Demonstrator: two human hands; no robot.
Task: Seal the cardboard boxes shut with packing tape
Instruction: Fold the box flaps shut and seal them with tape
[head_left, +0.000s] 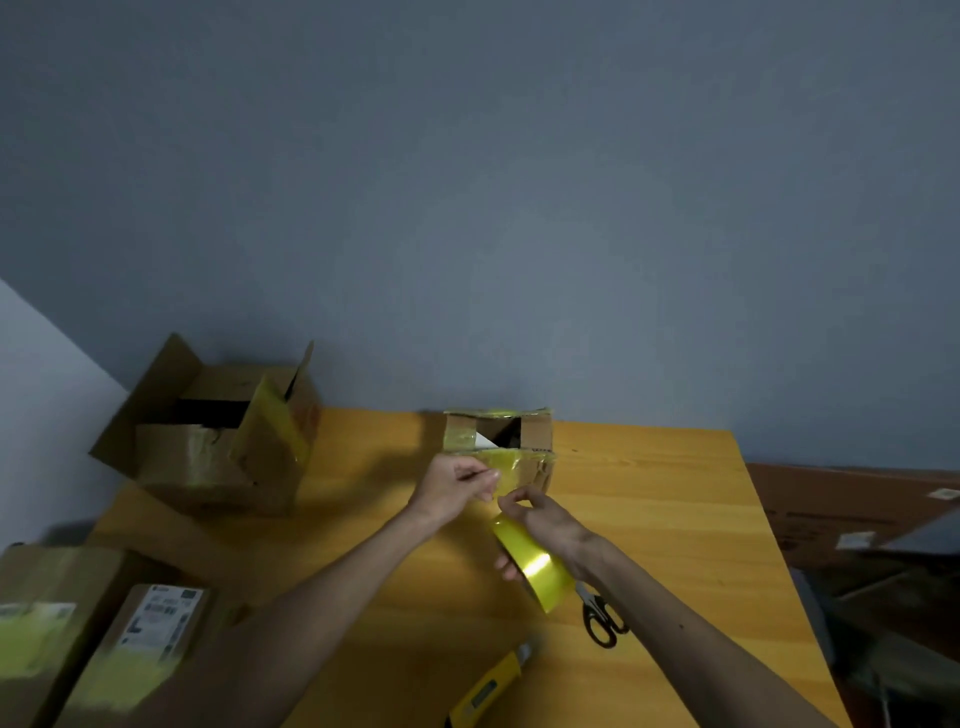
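At the far middle of the yellow wooden surface (675, 519): small brown cardboard box (536, 434), top gaping, dark inside, contents unreadable beyond a white scrap. Front wall partly hidden behind both hands. Just before it, left hand (452, 488) pinching the free tape end (493, 475). Right hand (543, 519) curled round the glossy yellow tape roll (535, 566), lower fingers under it. Strip between the hands too faint to trace. Black-handled scissors (602, 621) half covered by the right forearm. Yellow utility knife (488, 686) blurred, its lower end lost near the bottom edge. At the far left corner, large open cardboard box (208, 457), flaps up. Bottom left, labelled brown parcel (150, 639) and second taped parcel (31, 623), blurred, cropped by the frame. Open stretch of wood between the small box and the surface's right edge.
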